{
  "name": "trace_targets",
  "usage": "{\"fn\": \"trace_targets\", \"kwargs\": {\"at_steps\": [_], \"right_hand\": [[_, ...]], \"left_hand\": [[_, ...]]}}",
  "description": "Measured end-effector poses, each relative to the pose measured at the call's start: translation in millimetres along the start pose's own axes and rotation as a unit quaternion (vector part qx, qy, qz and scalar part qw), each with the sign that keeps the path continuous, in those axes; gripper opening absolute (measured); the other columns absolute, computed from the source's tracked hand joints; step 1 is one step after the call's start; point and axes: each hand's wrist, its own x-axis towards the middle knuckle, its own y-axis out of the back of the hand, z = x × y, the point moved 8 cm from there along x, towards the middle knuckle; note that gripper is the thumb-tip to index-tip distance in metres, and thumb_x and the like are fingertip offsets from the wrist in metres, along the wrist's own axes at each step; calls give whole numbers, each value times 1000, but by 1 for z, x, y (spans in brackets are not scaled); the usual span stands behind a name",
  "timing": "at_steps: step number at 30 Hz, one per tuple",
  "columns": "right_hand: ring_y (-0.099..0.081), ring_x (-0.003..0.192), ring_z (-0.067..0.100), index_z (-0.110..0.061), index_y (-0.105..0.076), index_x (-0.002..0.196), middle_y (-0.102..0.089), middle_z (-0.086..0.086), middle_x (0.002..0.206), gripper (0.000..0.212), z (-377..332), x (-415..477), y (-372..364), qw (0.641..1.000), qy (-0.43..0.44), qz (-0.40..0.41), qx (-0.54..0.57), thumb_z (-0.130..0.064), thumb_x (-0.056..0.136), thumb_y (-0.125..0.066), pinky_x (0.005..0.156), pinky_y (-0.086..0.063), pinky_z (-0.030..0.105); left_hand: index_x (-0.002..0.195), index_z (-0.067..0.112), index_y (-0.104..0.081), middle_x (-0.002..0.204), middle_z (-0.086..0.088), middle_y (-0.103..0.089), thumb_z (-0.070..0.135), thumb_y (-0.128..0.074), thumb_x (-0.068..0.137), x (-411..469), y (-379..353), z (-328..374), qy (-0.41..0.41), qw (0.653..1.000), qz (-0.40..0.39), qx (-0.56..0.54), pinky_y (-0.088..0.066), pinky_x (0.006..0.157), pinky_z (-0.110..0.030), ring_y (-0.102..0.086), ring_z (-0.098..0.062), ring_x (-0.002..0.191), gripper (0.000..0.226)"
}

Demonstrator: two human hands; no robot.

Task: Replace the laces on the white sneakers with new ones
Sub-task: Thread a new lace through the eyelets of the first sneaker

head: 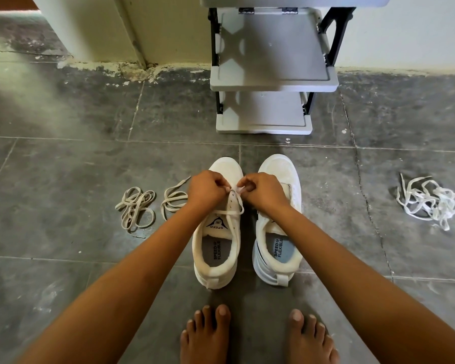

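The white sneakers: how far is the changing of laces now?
Seemingly done: the right white sneaker shows no lace, and a tangled pile of white flat laces, probably the old ones, lies aside. In hand: the left hand and the right hand pinch a beige lace at the front eyelets of the left white sneaker. Left: its upper eyelets, then the right sneaker, perhaps with the coiled beige lace on the floor.

A grey plastic tiered shelf rack with black side posts (271,48) is standing against the pale painted wall (405,30), resting on the dark grey, scuffed tiled floor (63,158), which is showing white flecks.
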Motion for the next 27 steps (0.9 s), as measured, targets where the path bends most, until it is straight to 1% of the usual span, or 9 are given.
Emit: {"fn": "trace_targets", "kwargs": {"at_steps": [3,5,7,10,12,15,17,22,27], "right_hand": [[-63,82,21,-16,-70,96,-69,5,86,19,0,-1,0,1000,4,8,-7,-8,83,-60,77,-54,34],[-61,77,20,-16,-69,94,-63,1,75,19,-1,-1,1,1000,9,11,-11,-7,82,-59,73,-52,29],[-61,77,20,-17,-69,93,-64,1,74,18,-2,-2,1,1000,11,9,-11,-7,82,-59,73,-53,30],[-64,83,19,-17,-68,97,-70,4,88,16,-1,-4,-2,1000,11,-1,-6,-10,83,-62,77,-53,32],[-63,83,17,-16,-67,100,-70,3,90,17,0,-5,-4,1000,14,-10,4,-18,83,-66,77,-52,31],[-63,82,17,-17,-66,101,-69,1,90,25,-2,-5,-6,1000,8,-23,15,-31,80,-71,77,-54,34],[-62,85,17,-17,-64,100,-67,0,91,32,-5,-4,-7,1000,2,-26,-5,-38,78,-72,78,-53,35],[-63,86,18,-15,-64,98,-67,1,92,37,-4,-6,-5,1000,-10,-17,7,-40,73,-76,78,-53,34],[-65,87,18,-12,-68,93,-69,4,90,30,-2,-8,-5,999,-20,-4,33,-32,73,-77,82,-53,33]], "left_hand": [[86,10,-72,89,-6,-70,8,-63,86,0,-5,-6,46,997,-25,-49,-52,84,-33,-62,-19,86,9],[83,12,-70,83,-2,-66,7,-62,86,2,-7,-8,65,995,-47,-55,-50,80,-31,-58,-14,78,10],[82,12,-69,79,1,-62,6,-62,87,4,-7,-8,71,995,-63,-40,-48,76,-28,-56,-12,75,11],[85,15,-69,87,-2,-65,8,-61,86,5,-4,1,31,997,-38,55,-51,79,-31,-61,-21,87,11],[88,15,-70,94,-6,-68,8,-60,85,2,-2,6,5,994,-5,109,-53,79,-34,-63,-25,90,13],[90,14,-70,94,-8,-69,11,-68,78,-1,2,9,-25,990,6,136,-53,76,-34,-63,-25,88,13],[91,13,-71,95,-8,-70,10,-68,76,-2,3,10,-31,990,2,136,-54,80,-36,-64,-25,88,16],[93,11,-72,98,-7,-70,6,-60,83,0,1,7,-13,995,-5,101,-52,85,-35,-63,-24,93,16],[92,5,-70,87,-6,-64,0,-59,83,-3,-9,-6,53,997,-43,-42,-47,78,-29,-57,-18,85,16]]}}
